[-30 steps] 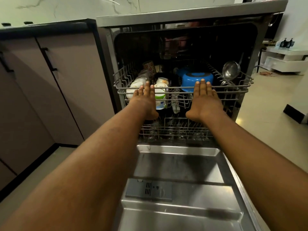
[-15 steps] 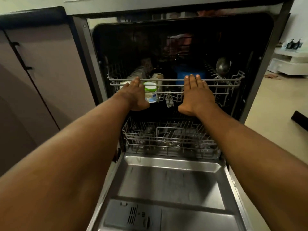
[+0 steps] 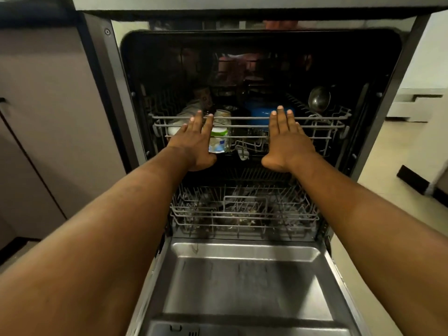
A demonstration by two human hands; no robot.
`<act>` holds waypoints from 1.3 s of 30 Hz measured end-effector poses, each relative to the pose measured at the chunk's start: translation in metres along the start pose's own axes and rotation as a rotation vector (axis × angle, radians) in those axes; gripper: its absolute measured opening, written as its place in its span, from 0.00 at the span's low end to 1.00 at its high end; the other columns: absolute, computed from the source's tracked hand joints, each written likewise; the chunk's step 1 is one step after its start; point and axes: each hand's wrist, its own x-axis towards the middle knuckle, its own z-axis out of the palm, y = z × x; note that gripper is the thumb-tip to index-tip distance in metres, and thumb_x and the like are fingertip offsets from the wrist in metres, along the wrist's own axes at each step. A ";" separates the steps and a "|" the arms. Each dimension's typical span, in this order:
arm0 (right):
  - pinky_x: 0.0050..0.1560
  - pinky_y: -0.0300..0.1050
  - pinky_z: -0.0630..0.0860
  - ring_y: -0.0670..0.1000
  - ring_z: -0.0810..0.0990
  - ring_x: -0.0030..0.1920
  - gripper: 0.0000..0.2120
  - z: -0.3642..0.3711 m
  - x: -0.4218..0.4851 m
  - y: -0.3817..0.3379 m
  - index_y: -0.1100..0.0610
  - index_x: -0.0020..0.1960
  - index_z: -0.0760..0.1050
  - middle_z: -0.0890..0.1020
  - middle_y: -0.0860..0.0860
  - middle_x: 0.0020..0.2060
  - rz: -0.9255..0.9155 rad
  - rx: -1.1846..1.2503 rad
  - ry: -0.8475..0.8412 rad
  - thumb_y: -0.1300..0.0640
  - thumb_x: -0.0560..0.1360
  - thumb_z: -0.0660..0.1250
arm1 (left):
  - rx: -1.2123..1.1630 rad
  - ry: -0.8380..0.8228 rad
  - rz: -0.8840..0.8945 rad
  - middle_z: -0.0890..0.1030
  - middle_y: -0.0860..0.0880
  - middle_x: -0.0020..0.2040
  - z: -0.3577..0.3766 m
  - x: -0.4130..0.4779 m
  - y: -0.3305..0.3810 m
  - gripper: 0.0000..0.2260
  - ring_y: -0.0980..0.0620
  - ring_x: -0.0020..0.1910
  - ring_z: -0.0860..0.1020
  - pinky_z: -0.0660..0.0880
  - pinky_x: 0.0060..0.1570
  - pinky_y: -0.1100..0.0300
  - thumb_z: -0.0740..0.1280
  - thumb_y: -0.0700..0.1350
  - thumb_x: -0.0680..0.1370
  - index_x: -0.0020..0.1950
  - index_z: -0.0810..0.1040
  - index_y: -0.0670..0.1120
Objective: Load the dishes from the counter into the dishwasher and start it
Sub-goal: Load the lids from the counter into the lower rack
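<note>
The dishwasher stands open, its steel door (image 3: 244, 282) folded down in front of me. My left hand (image 3: 196, 139) and my right hand (image 3: 286, 139) lie flat with straight fingers against the front rail of the upper rack (image 3: 244, 118), which sits almost fully inside the tub. In that rack I see a blue bowl (image 3: 263, 112), a white and green cup (image 3: 219, 139), white dishes (image 3: 184, 115) at the left and a steel ladle (image 3: 318, 99) at the right. The lower rack (image 3: 242, 217) holds dark items that I cannot make out.
Mauve cabinet fronts (image 3: 48, 122) run along the left of the dishwasher. Pale floor tiles (image 3: 397, 151) lie to the right, with a white low unit (image 3: 417, 105) further back. The counter edge (image 3: 242, 6) overhangs the tub at the top.
Both flat hands have pushed the upper rack back from its pulled-out position into the tub. The view has moved closer and lower, showing more of the lower rack.
</note>
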 end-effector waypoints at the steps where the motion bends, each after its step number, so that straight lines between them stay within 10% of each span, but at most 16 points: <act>1: 0.78 0.52 0.41 0.57 0.31 0.76 0.53 0.003 0.002 -0.001 0.59 0.77 0.29 0.30 0.56 0.76 0.003 0.001 0.006 0.46 0.73 0.66 | 0.000 0.001 -0.002 0.38 0.40 0.80 0.001 0.001 -0.002 0.45 0.42 0.80 0.44 0.47 0.76 0.50 0.65 0.56 0.79 0.81 0.36 0.44; 14: 0.78 0.52 0.44 0.55 0.36 0.78 0.49 -0.005 -0.006 -0.007 0.58 0.78 0.31 0.33 0.54 0.77 0.045 -0.028 -0.051 0.48 0.74 0.65 | -0.011 -0.112 -0.009 0.37 0.39 0.80 -0.006 0.004 0.000 0.46 0.41 0.80 0.44 0.48 0.77 0.47 0.65 0.58 0.78 0.81 0.36 0.44; 20: 0.78 0.53 0.45 0.56 0.39 0.78 0.46 0.033 -0.026 -0.008 0.59 0.79 0.36 0.36 0.56 0.78 0.056 0.010 0.122 0.53 0.75 0.65 | 0.030 0.133 0.112 0.37 0.40 0.80 0.046 -0.035 -0.008 0.37 0.43 0.80 0.45 0.47 0.78 0.48 0.61 0.53 0.80 0.81 0.45 0.43; 27: 0.77 0.52 0.41 0.56 0.40 0.78 0.41 0.148 -0.068 -0.003 0.60 0.79 0.38 0.40 0.57 0.79 0.057 -0.005 -0.252 0.48 0.79 0.61 | 0.135 -0.333 0.052 0.39 0.44 0.81 0.146 -0.077 0.014 0.35 0.45 0.80 0.41 0.43 0.77 0.47 0.58 0.52 0.82 0.81 0.41 0.43; 39: 0.77 0.54 0.47 0.56 0.42 0.79 0.41 0.206 -0.062 0.016 0.59 0.80 0.41 0.43 0.55 0.79 0.085 0.155 -0.409 0.51 0.77 0.62 | 0.077 -0.471 -0.061 0.38 0.42 0.81 0.185 -0.048 0.024 0.39 0.44 0.80 0.42 0.45 0.78 0.45 0.58 0.57 0.82 0.80 0.38 0.42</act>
